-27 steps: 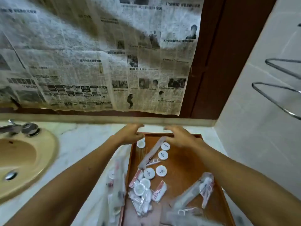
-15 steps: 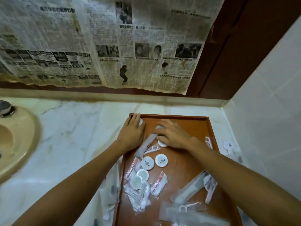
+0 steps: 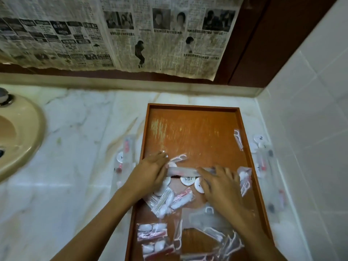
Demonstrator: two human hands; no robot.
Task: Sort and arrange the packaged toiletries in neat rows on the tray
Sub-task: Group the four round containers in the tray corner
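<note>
A brown wooden tray [image 3: 192, 125] lies on the marble counter. Its far half is bare; its near half holds a heap of clear packets and round white discs [image 3: 187, 180]. My left hand [image 3: 148, 172] and my right hand [image 3: 220, 183] lie flat on the heap in the middle of the tray, fingers straight. Between them a long clear packet [image 3: 184, 170] lies crosswise, touched at each end. Cotton-bud packets [image 3: 165, 200] and floss-pick packets [image 3: 222, 240] sit nearer me. A pick packet [image 3: 238, 139] leans on the right rim.
A beige sink [image 3: 17, 140] sits at the left. Loose packets lie on the counter left of the tray [image 3: 124, 159] and right of it [image 3: 263, 159]. Newspaper [image 3: 120, 34] covers the back wall. White tiles [image 3: 310, 110] close the right side.
Both hands have drawn back from the tray's far end toward me, sweeping the packets and discs along. The far half of the tray now lies bare. The view has tilted down.
</note>
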